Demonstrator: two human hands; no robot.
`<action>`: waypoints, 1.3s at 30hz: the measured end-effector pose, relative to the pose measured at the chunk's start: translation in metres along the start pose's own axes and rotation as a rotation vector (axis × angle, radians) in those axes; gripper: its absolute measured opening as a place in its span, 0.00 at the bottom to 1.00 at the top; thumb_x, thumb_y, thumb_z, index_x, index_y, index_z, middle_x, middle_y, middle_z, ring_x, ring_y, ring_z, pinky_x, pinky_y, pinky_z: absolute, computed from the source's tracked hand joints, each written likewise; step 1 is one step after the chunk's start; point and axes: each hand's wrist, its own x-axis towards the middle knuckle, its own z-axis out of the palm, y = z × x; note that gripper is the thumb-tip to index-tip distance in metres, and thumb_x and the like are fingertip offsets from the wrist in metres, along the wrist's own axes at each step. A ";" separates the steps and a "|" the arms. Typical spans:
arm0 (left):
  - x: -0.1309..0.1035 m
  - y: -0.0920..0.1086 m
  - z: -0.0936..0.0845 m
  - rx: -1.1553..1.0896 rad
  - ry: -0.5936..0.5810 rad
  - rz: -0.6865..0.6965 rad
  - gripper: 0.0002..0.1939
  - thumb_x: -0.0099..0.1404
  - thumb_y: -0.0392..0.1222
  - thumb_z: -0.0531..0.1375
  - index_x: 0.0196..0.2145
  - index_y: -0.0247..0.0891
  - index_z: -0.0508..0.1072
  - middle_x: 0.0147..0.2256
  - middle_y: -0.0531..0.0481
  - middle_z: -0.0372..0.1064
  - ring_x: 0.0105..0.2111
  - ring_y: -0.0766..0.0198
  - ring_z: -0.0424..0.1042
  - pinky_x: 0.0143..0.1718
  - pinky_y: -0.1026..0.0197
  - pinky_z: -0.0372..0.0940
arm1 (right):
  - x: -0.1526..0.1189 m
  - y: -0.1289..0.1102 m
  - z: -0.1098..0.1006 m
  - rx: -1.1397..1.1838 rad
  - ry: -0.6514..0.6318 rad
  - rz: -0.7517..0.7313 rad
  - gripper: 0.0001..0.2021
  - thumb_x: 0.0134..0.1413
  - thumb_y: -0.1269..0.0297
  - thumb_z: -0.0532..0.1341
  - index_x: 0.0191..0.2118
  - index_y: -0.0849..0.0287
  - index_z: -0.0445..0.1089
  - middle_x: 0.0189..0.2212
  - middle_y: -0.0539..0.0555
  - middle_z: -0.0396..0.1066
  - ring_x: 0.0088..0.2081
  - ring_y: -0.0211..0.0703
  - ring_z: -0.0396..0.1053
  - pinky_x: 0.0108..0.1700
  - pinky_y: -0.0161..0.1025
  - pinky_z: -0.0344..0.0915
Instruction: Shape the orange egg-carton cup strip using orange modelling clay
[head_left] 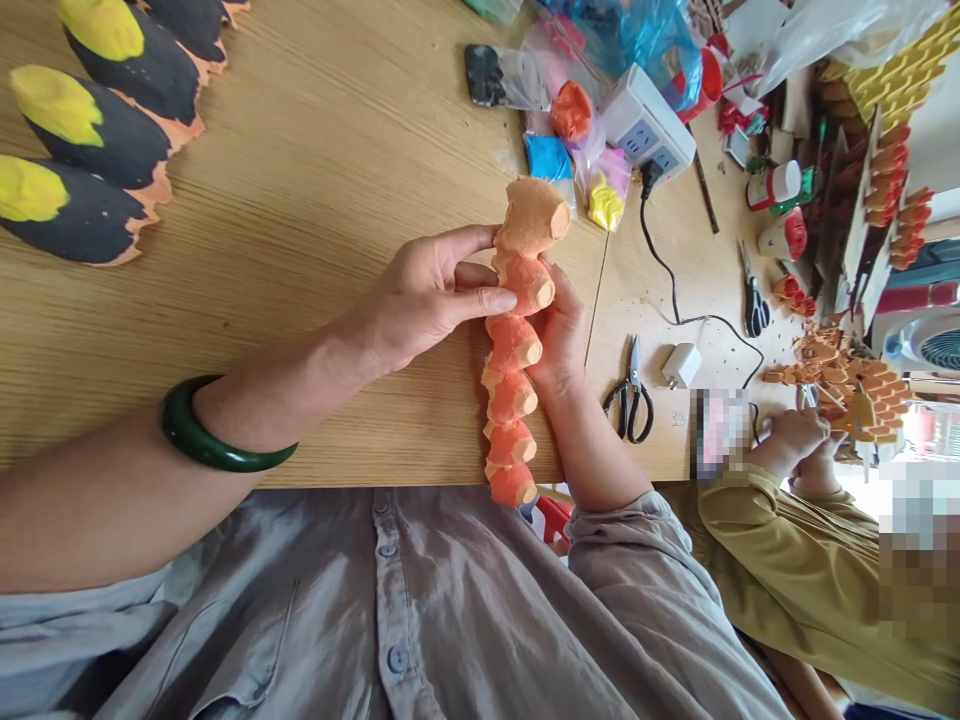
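An orange bumpy strip, shaped like a row cut from an egg carton, runs upright through the view just above the table's near edge. Its top lump is paler and looks coated in soft clay; the lower lumps are redder with pale tips. My left hand, with a dark green bangle on the forearm, pinches the strip's upper part between thumb and fingers. From the other side my right hand supports it, its fingers partly hidden behind the lumps.
Black pieces with yellow ends lie at upper left. Bags of coloured clay, a power strip, black-handled scissors and a white charger lie to the right. A co-worker's hands are at far right.
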 end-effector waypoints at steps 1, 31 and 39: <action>-0.001 0.001 0.001 -0.007 -0.001 -0.001 0.25 0.64 0.40 0.82 0.57 0.43 0.87 0.47 0.49 0.88 0.58 0.40 0.87 0.62 0.46 0.80 | -0.001 -0.001 0.001 -0.011 0.020 0.011 0.18 0.69 0.37 0.70 0.42 0.44 0.73 0.37 0.49 0.82 0.54 0.55 0.82 0.57 0.52 0.83; 0.011 0.000 -0.020 -0.131 0.051 -0.132 0.15 0.69 0.53 0.81 0.46 0.46 0.87 0.46 0.50 0.88 0.57 0.46 0.85 0.59 0.48 0.80 | -0.005 -0.004 0.004 -0.114 -0.021 -0.135 0.19 0.68 0.37 0.75 0.40 0.45 0.80 0.39 0.49 0.81 0.45 0.49 0.76 0.50 0.46 0.79; 0.022 0.005 -0.042 -0.195 0.191 -0.137 0.18 0.65 0.54 0.82 0.42 0.50 0.80 0.41 0.55 0.87 0.71 0.43 0.74 0.66 0.46 0.75 | 0.005 0.001 -0.005 0.005 -0.018 -0.286 0.10 0.58 0.62 0.80 0.45 0.48 0.84 0.45 0.51 0.81 0.51 0.47 0.81 0.62 0.48 0.86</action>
